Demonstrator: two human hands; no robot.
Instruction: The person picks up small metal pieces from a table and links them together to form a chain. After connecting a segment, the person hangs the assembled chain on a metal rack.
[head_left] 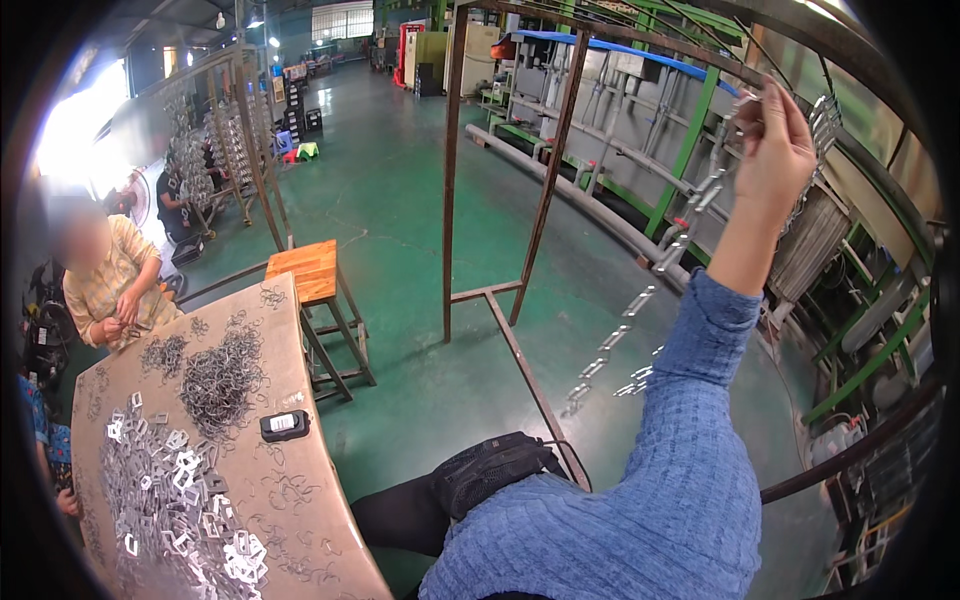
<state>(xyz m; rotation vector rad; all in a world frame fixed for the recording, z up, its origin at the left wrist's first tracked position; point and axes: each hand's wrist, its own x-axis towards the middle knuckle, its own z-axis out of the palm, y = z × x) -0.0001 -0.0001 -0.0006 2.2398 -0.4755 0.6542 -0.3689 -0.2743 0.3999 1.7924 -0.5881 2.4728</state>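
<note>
My right hand (775,140) is raised to the top bar of a rusty metal rack (690,50) at the upper right. Its fingers pinch the upper end of a hanging string of shiny metal pieces (625,325), which swings down and to the left over the floor. Behind the hand, more strung metal pieces (825,120) hang from the rack. Whether the string touches the bar is hidden by my fingers. My blue-sleeved arm crosses the lower right. My left hand does not show.
On a tan table (300,350) at the left lie loose metal plates (170,500), a heap of wire hooks (220,385) and a small black device (285,425). A wooden stool (305,270) stands beside it. A co-worker (130,260) handles something small across the table. Pipes (600,200) run behind the rack.
</note>
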